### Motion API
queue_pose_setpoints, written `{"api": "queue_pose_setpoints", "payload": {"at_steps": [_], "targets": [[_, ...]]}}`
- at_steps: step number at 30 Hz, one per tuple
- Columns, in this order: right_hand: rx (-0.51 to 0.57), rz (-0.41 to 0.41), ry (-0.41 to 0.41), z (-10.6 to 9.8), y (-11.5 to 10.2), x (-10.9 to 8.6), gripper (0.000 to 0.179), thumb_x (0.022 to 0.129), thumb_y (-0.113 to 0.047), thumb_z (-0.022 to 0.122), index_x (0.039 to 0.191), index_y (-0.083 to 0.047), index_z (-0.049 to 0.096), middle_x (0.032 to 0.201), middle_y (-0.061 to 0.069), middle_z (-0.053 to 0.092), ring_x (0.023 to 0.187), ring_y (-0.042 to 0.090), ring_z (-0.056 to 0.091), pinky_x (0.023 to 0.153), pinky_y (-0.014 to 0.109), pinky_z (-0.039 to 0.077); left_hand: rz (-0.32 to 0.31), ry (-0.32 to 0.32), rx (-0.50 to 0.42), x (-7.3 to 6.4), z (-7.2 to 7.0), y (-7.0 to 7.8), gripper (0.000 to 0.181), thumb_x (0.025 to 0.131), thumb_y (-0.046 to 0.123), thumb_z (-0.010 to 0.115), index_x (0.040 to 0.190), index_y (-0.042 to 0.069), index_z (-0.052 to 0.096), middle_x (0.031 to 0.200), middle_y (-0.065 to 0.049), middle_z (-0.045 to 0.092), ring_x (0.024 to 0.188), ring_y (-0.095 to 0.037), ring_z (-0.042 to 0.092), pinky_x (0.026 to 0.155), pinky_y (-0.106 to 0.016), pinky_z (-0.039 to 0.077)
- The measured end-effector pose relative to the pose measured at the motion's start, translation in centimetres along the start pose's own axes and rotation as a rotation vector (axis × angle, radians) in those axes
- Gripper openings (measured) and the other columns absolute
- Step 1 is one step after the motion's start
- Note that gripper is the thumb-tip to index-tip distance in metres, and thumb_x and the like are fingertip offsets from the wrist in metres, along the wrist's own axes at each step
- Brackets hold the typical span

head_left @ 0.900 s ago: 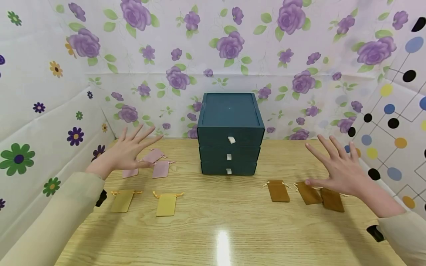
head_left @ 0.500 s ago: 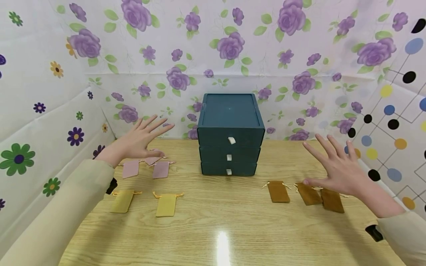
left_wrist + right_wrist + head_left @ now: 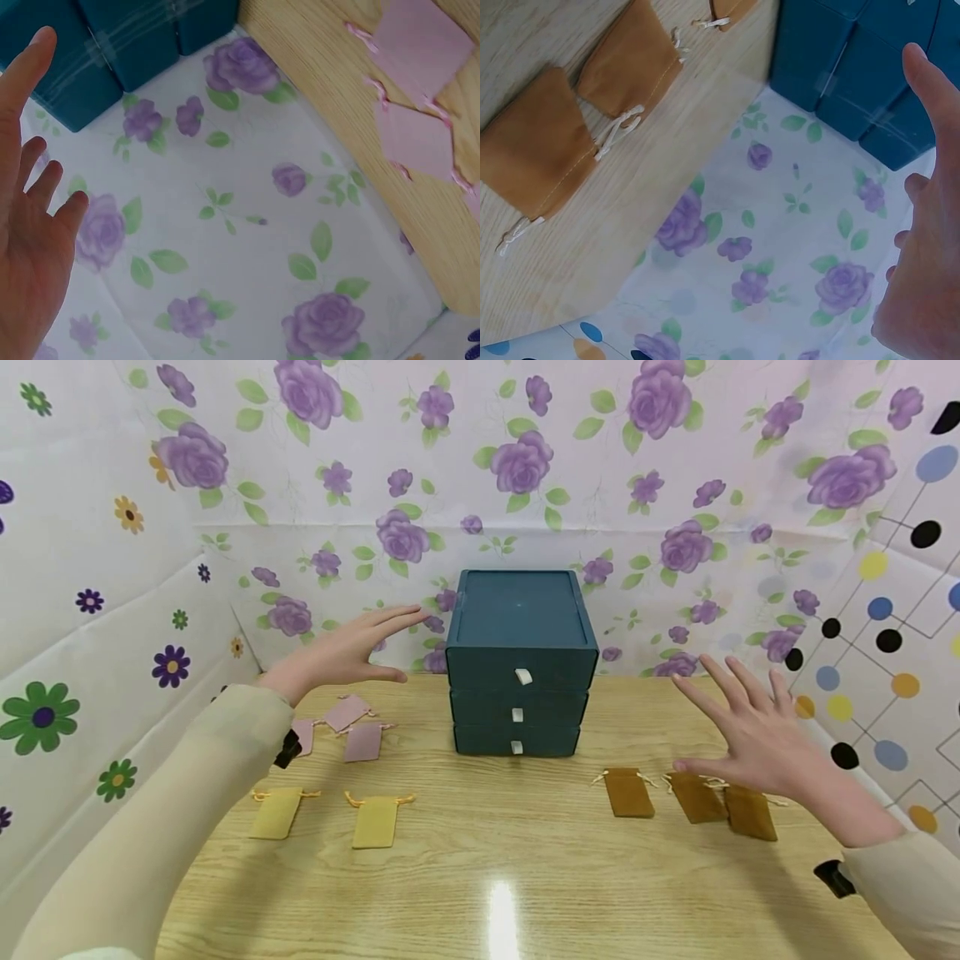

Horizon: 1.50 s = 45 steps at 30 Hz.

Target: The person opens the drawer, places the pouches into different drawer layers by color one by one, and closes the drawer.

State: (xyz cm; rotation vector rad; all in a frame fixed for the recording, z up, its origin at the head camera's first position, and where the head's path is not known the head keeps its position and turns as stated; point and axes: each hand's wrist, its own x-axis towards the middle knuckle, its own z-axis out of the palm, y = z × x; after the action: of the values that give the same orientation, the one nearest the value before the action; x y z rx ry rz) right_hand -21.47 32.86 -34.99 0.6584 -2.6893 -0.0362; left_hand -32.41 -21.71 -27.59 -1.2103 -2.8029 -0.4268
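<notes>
My left hand (image 3: pixel 348 649) is raised in the air left of a dark blue three-drawer box (image 3: pixel 522 610), its fingers stretched toward it and holding nothing. Under the left forearm and hand lie several pink drawstring pouches (image 3: pixel 363 742). Two yellow drawstring pouches (image 3: pixel 375 822) lie nearer the front. My right hand (image 3: pixel 761 739) hovers with spread fingers above brown drawstring pouches (image 3: pixel 696 797) on the right side. In the left wrist view the side of the box (image 3: pixel 56 67) shows behind the thumb. The right wrist view also has the box (image 3: pixel 877 82), beyond the thumb.
All of this is on a light wooden table (image 3: pixel 480 835). A purple-flowered cloth (image 3: pixel 517 468) hangs behind the box. Patterned side cloths bound the space, with flowers on the left one (image 3: pixel 97 552) and dots on the right one (image 3: pixel 900 610). The drawers have small white pull tabs (image 3: pixel 523 677).
My left hand has moved right and up toward the box, its fingers closer together. The right hand has shifted slightly left. The pouches and box stay in place.
</notes>
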Motion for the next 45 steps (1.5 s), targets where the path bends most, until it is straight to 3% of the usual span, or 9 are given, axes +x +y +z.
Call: {"api": "queue_pose_setpoints", "payload": {"at_steps": [12,17,22,26,35,40,45], "targets": [[0.012,-0.005,-0.011,-0.3,-0.8,0.7,0.110,0.074,-0.067,0.074,0.160,-0.035,0.014,0.169,0.005,-0.004,0.155,0.036,-0.003,0.116,0.072,-0.013,0.017,0.013,-0.135,2.1,-0.4,1.3,0.084,0.089,0.018,0.074,0.158,0.025,0.026,0.167,-0.005,0.019,0.154,-0.029,0.020,0.119,-0.055,0.033],[0.031,-0.020,0.020,-0.4,-1.1,0.8,0.108,0.073,-0.065,0.076,0.159,-0.032,0.020,0.169,0.004,-0.003,0.155,0.037,-0.001,0.117,0.073,-0.010,0.012,0.038,-0.169,2.5,-0.4,1.6,0.075,0.092,0.021,0.072,0.156,0.021,0.032,0.166,-0.003,0.024,0.154,-0.027,0.022,0.120,-0.055,0.030],[0.019,-0.046,0.049,-0.5,-1.5,1.0,0.107,0.072,-0.065,0.076,0.159,-0.030,0.023,0.169,0.005,-0.001,0.155,0.037,0.000,0.117,0.074,-0.008,0.047,0.074,-0.167,2.9,-0.1,1.9,0.068,0.094,0.023,0.069,0.153,0.015,0.038,0.163,-0.008,0.030,0.151,-0.029,0.028,0.121,-0.055,0.029],[0.001,-0.046,0.039,-0.6,-1.9,1.1,0.106,0.073,-0.067,0.074,0.159,-0.030,0.023,0.169,0.004,-0.002,0.156,0.035,0.000,0.118,0.071,-0.009,0.070,0.081,-0.184,3.2,0.2,2.0,0.063,0.095,0.022,0.068,0.152,0.016,0.041,0.160,-0.010,0.036,0.148,-0.031,0.035,0.118,-0.055,0.034],[0.032,-0.060,0.023,-0.8,-2.7,1.8,0.107,0.074,-0.066,0.075,0.159,-0.033,0.019,0.169,0.003,-0.003,0.156,0.035,0.000,0.117,0.073,-0.007,0.032,0.074,-0.227,3.4,0.5,2.1,0.054,0.094,0.025,0.068,0.146,0.021,0.051,0.156,-0.006,0.043,0.142,-0.029,0.044,0.116,-0.052,0.039],[0.078,-0.103,0.100,-0.5,-3.1,2.4,0.107,0.070,-0.060,0.080,0.158,-0.030,0.027,0.167,0.009,0.012,0.155,0.034,0.006,0.118,0.073,0.001,0.010,0.086,-0.283,3.6,0.9,1.9,0.052,0.095,0.025,0.067,0.144,0.023,0.052,0.157,-0.003,0.042,0.144,-0.026,0.042,0.118,-0.051,0.036],[0.123,-0.139,0.188,-0.3,-4.1,3.3,0.104,0.069,-0.052,0.084,0.156,-0.025,0.034,0.161,0.013,0.029,0.147,0.037,0.025,0.114,0.067,0.023,0.006,0.094,-0.326,3.8,1.3,1.4,0.050,0.095,0.021,0.067,0.143,0.025,0.054,0.159,-0.002,0.040,0.145,-0.024,0.041,0.120,-0.051,0.034]]}}
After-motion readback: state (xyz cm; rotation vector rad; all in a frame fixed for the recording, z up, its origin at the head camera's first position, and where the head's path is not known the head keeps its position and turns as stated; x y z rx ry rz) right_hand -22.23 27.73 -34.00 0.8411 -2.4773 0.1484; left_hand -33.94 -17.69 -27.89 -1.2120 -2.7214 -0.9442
